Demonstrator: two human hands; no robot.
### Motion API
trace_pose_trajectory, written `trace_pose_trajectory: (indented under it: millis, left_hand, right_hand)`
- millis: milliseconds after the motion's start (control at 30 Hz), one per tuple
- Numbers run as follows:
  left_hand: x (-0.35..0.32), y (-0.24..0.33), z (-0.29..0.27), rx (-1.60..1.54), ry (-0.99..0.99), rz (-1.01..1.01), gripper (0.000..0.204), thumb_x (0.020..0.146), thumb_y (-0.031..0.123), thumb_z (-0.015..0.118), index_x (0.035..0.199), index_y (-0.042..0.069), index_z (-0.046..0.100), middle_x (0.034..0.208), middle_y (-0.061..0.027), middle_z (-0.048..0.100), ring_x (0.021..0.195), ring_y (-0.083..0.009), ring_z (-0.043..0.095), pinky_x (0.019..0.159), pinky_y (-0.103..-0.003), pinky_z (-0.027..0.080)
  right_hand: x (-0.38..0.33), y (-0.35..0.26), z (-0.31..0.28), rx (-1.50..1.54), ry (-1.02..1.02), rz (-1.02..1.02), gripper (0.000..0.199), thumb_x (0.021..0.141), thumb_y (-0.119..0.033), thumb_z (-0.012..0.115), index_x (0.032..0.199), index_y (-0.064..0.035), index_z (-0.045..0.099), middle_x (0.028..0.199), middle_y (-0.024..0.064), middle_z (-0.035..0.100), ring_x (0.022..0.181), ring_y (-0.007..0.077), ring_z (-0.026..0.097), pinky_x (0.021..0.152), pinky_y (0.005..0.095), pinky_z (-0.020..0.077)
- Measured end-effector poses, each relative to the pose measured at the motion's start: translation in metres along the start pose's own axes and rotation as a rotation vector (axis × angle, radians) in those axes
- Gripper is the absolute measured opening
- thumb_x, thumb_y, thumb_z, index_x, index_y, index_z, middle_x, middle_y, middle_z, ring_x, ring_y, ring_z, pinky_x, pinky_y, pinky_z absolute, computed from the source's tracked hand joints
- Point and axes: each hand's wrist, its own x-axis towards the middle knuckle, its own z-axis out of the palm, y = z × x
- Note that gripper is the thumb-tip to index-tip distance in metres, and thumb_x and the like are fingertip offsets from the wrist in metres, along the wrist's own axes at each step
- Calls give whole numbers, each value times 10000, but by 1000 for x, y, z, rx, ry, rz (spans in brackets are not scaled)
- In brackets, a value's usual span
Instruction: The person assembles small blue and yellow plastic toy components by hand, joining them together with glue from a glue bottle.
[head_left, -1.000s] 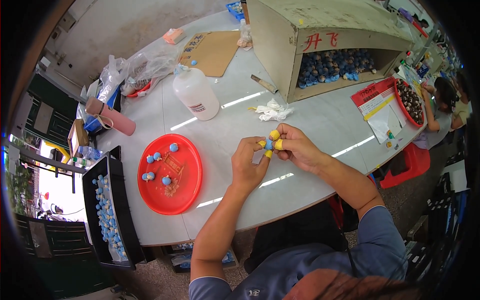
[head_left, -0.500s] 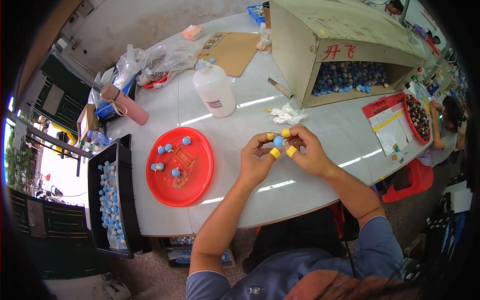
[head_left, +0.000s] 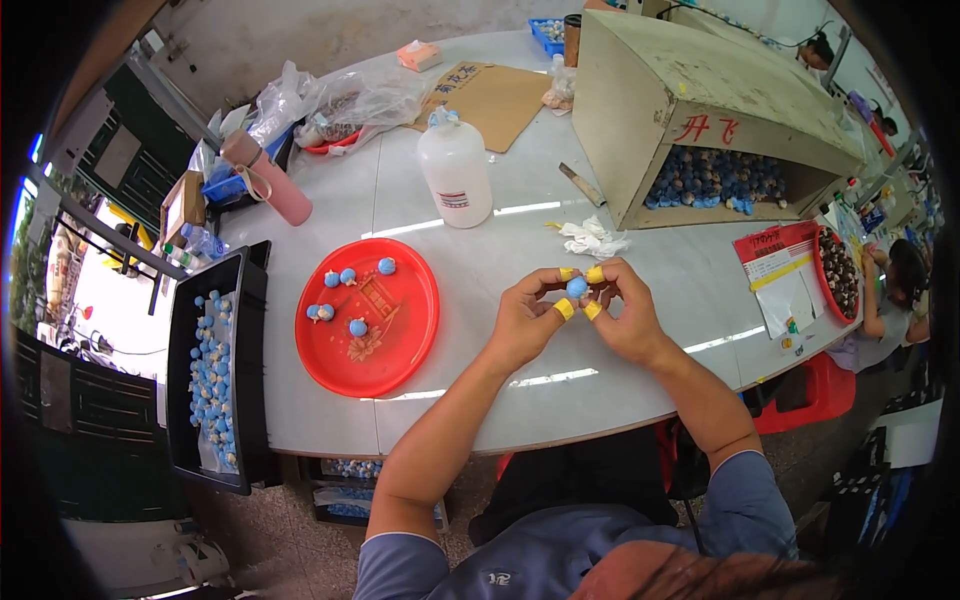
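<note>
Above the table's front part, a small blue ball-shaped piece (head_left: 577, 288) sits between the fingertips of both hands. My left hand (head_left: 533, 308) pinches it from the left, and my right hand (head_left: 630, 312) grips it from the other side. Yellow tape wraps the thumbs and forefingers. To the left lies a round red tray (head_left: 400, 345) carrying several similar blue balls with pale parts. White crumpled gloves or cloth (head_left: 592, 238) rest just beyond my hands. Fine detail of the held piece is too small to make out.
A black bin (head_left: 255, 400) of blue pieces stands at the left edge. Behind the tray are a white plastic bottle (head_left: 455, 175) and a pink flask (head_left: 280, 190). A box-like shelf (head_left: 640, 110) holds many blue pieces. A person (head_left: 890, 300) sits at far right.
The view has shifted, so the table things appear slightly displaced. Both hands still hold the blue ball, which now looks turned a little between the fingertips.
</note>
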Motion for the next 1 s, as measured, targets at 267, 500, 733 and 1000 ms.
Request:
trace_pose_trajectory:
  millis: [267,500,733,1000]
  left_hand:
    - [3,-5,-10,7,-73,-113,331,874,30,680,1189,-2,584,1166,-92,610,1034,-128,585,726,-233,518]
    - [3,-3,-7,156,-62,-101,297,858,20,684,1147,27,617,1079,-51,616,981,-122,587,703,-237,501]
    - [2,0,-7,485,-107,11,303,830,-24,662,1125,31,618,1070,-63,597,987,-178,600,840,-307,499]
    - [3,0,-9,279,-114,-129,300,884,3,640,1181,3,597,1177,-75,621,1035,-141,592,874,-298,499]
  right_hand:
    - [4,0,-9,-418,99,-311,138,767,-7,688,861,-34,591,745,68,633,638,212,610,537,305,449]
    - [6,-6,-17,-691,21,-458,215,662,26,652,840,-84,599,721,33,612,606,202,581,521,336,398]
    - [6,-7,-19,-892,-91,-496,170,646,-8,633,786,-73,561,679,37,527,600,216,529,568,330,391]
    - [11,-3,-24,-704,162,-397,137,723,-5,669,794,-61,567,700,55,554,571,248,518,550,344,397]
